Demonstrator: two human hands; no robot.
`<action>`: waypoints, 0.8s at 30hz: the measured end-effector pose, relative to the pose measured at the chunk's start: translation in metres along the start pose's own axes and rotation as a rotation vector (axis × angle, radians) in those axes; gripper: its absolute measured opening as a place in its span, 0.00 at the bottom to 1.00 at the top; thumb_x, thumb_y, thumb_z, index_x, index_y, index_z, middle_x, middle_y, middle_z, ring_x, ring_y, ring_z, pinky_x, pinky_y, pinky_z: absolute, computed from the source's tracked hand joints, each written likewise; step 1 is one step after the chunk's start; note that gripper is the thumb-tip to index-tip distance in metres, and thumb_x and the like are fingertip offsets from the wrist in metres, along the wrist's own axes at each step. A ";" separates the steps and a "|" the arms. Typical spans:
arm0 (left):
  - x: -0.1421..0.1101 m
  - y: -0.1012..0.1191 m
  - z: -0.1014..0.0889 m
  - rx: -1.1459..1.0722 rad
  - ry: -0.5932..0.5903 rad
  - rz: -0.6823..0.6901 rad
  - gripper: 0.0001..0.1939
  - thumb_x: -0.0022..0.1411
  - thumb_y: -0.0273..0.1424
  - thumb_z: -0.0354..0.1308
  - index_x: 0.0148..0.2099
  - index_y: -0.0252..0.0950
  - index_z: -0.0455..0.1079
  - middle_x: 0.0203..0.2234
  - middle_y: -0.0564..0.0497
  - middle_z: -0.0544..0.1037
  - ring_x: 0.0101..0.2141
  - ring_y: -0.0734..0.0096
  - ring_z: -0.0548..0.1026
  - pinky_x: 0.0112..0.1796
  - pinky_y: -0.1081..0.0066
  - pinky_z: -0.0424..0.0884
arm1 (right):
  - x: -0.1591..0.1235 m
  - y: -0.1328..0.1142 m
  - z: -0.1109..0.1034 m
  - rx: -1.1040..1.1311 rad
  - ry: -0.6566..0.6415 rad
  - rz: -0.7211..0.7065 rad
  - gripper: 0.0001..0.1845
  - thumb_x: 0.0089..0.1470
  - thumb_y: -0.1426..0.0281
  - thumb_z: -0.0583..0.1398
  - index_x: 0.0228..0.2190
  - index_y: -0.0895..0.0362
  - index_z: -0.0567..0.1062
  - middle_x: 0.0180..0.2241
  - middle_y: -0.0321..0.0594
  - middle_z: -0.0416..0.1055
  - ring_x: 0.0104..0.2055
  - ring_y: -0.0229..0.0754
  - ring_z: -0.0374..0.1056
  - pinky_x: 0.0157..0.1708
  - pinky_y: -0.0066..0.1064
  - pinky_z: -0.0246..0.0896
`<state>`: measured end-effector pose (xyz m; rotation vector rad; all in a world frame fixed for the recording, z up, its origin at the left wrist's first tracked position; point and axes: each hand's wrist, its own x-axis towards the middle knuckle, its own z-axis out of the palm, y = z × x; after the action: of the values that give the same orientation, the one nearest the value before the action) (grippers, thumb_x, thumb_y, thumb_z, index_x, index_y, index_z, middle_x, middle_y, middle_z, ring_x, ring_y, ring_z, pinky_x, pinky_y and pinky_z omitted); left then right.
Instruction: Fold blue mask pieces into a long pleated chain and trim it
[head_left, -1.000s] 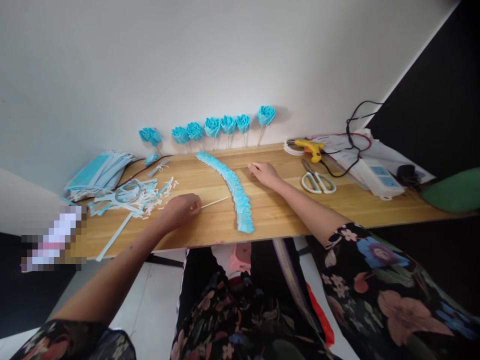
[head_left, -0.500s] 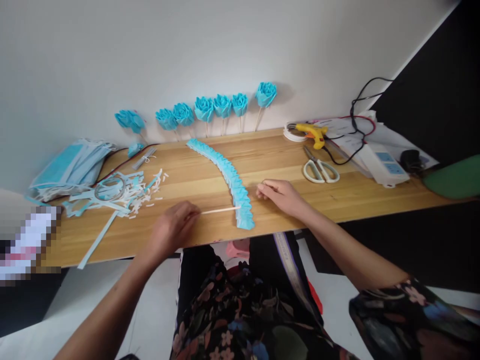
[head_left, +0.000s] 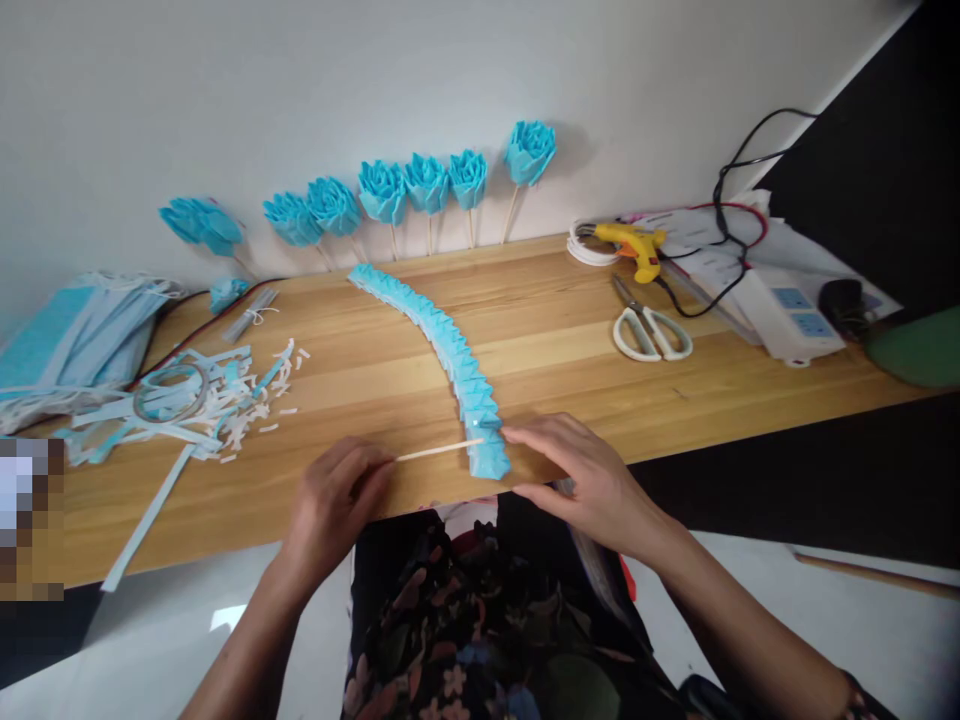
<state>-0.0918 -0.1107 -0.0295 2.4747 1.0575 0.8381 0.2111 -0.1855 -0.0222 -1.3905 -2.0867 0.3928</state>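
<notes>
A thin pale wooden stick point(head_left: 431, 452) is pinched in my left hand point(head_left: 337, 497), low over the table's front edge. Its far tip lies across the near end of a curved blue pleated strip point(head_left: 455, 355), made of folded pieces that overlap. The strip runs from the back of the table down to the front. Beside its near end is my right hand point(head_left: 589, 485), with thumb and fingers spread apart around the strip's right side. The fingertips are at the strip's edge; whether they press on it I cannot tell.
Several blue flowers on sticks point(head_left: 382, 192) lean against the wall. Left lie blue face masks point(head_left: 82, 335), a tape roll point(head_left: 171, 392) and cut scraps point(head_left: 240, 400). To the right are scissors point(head_left: 651, 335), a yellow glue gun point(head_left: 634, 245) with a black cord, and a white power strip point(head_left: 784, 315).
My right hand has come nearer and lower, opening its fingers beside the strip's near end. My left hand still holds the stick across it. The view has shifted slightly.
</notes>
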 end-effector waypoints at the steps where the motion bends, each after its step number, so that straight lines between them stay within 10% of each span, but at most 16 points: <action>1: -0.001 -0.002 -0.003 0.012 0.007 -0.010 0.04 0.67 0.25 0.55 0.40 0.36 0.71 0.32 0.50 0.77 0.33 0.71 0.75 0.36 0.72 0.70 | 0.001 -0.001 0.001 -0.018 -0.011 -0.004 0.31 0.58 0.63 0.62 0.62 0.43 0.63 0.51 0.42 0.76 0.50 0.52 0.71 0.48 0.50 0.69; 12: -0.002 -0.039 -0.018 0.274 0.026 -0.066 0.05 0.67 0.32 0.57 0.40 0.38 0.73 0.37 0.47 0.76 0.39 0.60 0.74 0.41 0.61 0.70 | 0.007 0.001 0.008 -0.097 -0.084 0.044 0.40 0.57 0.62 0.64 0.66 0.43 0.56 0.55 0.42 0.72 0.55 0.54 0.68 0.52 0.52 0.66; 24: 0.025 0.037 0.024 -0.005 -0.014 0.226 0.22 0.63 0.18 0.54 0.55 0.45 0.70 0.49 0.44 0.73 0.50 0.57 0.71 0.45 0.58 0.69 | 0.009 0.005 0.009 -0.072 -0.084 0.016 0.46 0.55 0.58 0.65 0.68 0.44 0.51 0.54 0.41 0.74 0.55 0.55 0.68 0.52 0.51 0.66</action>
<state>-0.0422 -0.1186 -0.0201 2.6259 0.7785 0.8849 0.2068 -0.1748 -0.0298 -1.4555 -2.1783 0.3919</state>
